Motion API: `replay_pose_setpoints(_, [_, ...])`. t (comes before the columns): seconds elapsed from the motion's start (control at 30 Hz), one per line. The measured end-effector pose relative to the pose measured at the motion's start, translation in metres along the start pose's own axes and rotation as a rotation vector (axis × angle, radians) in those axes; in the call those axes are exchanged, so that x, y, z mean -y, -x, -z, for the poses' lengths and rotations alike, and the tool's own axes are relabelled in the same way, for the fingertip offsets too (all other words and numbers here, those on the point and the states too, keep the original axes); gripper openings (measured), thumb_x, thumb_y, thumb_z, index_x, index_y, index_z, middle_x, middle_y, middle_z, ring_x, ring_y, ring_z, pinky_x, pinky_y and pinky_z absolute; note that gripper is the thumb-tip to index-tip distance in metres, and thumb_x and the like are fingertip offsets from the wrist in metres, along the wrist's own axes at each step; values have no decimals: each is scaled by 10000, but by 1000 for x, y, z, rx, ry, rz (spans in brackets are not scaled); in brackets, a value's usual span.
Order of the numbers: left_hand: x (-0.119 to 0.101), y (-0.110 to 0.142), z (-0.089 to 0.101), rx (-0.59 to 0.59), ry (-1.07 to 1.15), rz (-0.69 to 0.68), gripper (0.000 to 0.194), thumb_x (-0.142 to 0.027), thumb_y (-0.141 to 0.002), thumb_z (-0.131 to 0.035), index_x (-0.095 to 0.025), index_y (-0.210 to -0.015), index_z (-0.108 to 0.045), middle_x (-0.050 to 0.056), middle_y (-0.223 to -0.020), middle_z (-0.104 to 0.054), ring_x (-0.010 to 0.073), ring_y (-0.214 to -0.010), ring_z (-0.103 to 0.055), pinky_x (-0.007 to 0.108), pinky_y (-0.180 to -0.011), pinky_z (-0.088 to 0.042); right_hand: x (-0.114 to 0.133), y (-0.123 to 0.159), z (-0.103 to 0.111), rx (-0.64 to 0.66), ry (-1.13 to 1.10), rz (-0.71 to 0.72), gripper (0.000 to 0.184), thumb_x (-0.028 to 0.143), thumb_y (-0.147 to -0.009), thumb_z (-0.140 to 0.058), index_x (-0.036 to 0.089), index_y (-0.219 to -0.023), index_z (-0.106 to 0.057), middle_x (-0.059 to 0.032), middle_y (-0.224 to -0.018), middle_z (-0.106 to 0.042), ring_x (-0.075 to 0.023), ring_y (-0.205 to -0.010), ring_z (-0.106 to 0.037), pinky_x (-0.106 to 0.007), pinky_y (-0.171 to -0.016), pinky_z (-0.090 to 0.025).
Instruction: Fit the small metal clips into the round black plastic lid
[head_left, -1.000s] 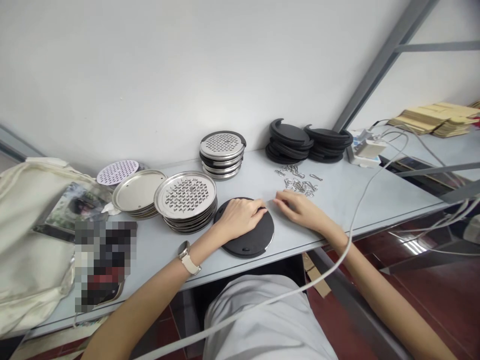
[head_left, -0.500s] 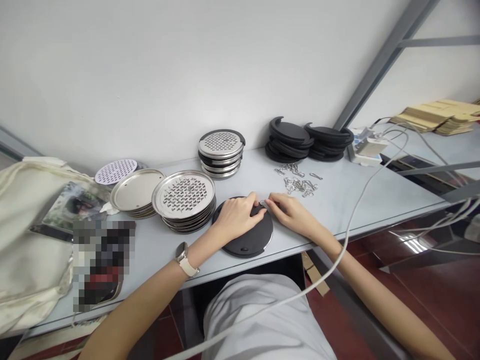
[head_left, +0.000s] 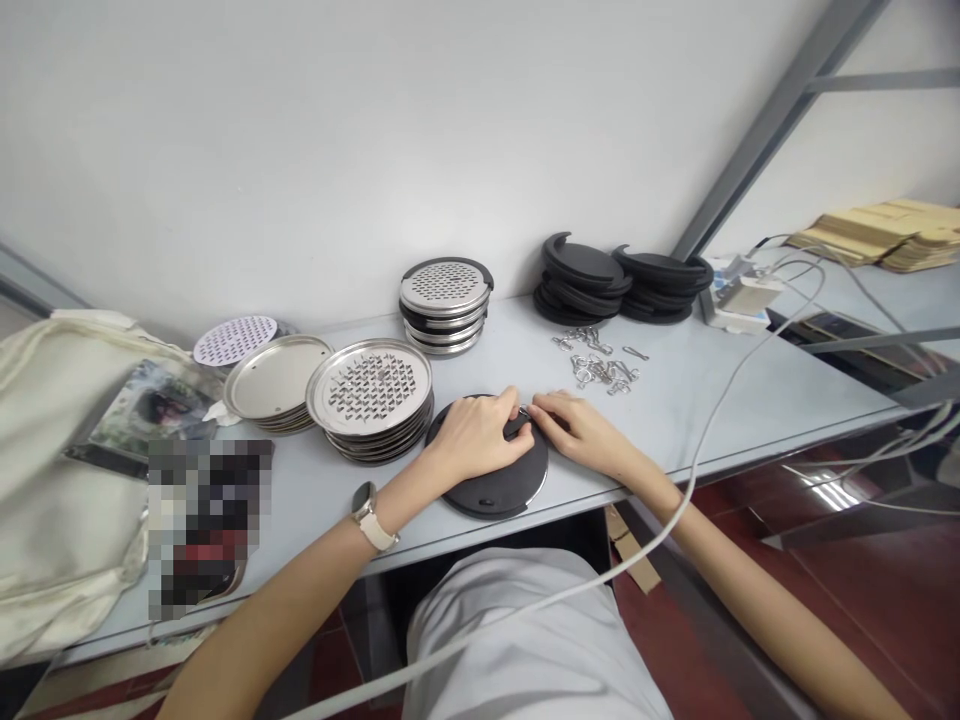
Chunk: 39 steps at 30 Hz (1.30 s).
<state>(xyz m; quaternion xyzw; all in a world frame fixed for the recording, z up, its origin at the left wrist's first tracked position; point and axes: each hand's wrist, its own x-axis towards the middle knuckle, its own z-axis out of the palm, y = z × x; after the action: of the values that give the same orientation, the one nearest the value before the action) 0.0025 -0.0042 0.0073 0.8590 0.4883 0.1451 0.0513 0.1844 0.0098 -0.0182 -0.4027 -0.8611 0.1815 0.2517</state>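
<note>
A black round disc [head_left: 499,490], with a small slot near its front rim and a thin shiny edge at right, lies flat near the table's front edge. My left hand [head_left: 478,437] rests across it, fingers curled at its far right rim. At that rim shows a small metal clip [head_left: 523,411], partly hidden between my hands. My right hand [head_left: 576,430] is closed in a pinch on the clip. Behind it lies a loose pile of similar metal clips [head_left: 600,370]. Left of the disc stands a stack of round metal graters [head_left: 371,390].
Plain metal discs [head_left: 274,380] and a purple perforated disc [head_left: 236,342] sit farther left. By the wall are black-rimmed graters [head_left: 446,290] and black round holders [head_left: 585,265]. A white cable [head_left: 701,440] hangs across the front. A pixelated object and a cloth bag [head_left: 67,450] lie at left.
My right hand has moved left from beside the clip pile to the disc's rim, meeting my left hand. The clip now shows between them. The disc has stayed nearly in place.
</note>
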Motion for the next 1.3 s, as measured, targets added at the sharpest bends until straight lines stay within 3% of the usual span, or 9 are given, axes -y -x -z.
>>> replay_pose_setpoints(0.13, [-1,1,0,-12,15,13,218,-370,-827,-521,-211,-974,-491,-4,-728,-622,201,-640,-608,285,-573,-391,-1,1,1,23,-5,19,305,227,-955,-337,202,-671,-444,-2,-602,-502,-160,-606,-474,-305,-712,-392])
replay_pose_setpoints(0.4, [2,1,-2,-28,-13,-40,247,-391,-856,-485,-201,-1003,-541,46,-999,-555,170,-690,-588,280,-586,-416,-2,2,1,36,-51,2,347,266,-970,-325,198,-657,-459,-7,-610,-527,-159,-622,-490,-311,-729,-398])
replay_pose_setpoints(0.8, [6,2,2,43,46,-157,219,-342,-894,-458,-195,-1006,-575,34,-953,-533,142,-678,-573,269,-593,-423,-3,2,2,57,-78,13,340,246,-951,-372,192,-629,-465,5,-574,-505,-157,-615,-489,-302,-721,-398])
replay_pose_setpoints(1.3, [9,1,2,45,95,-222,203,-313,-886,-481,-201,-1038,-554,20,-941,-551,147,-721,-581,253,-633,-431,-3,3,1,35,-70,9,289,263,-936,-388,200,-658,-432,36,-560,-441,-139,-559,-444,-285,-676,-376])
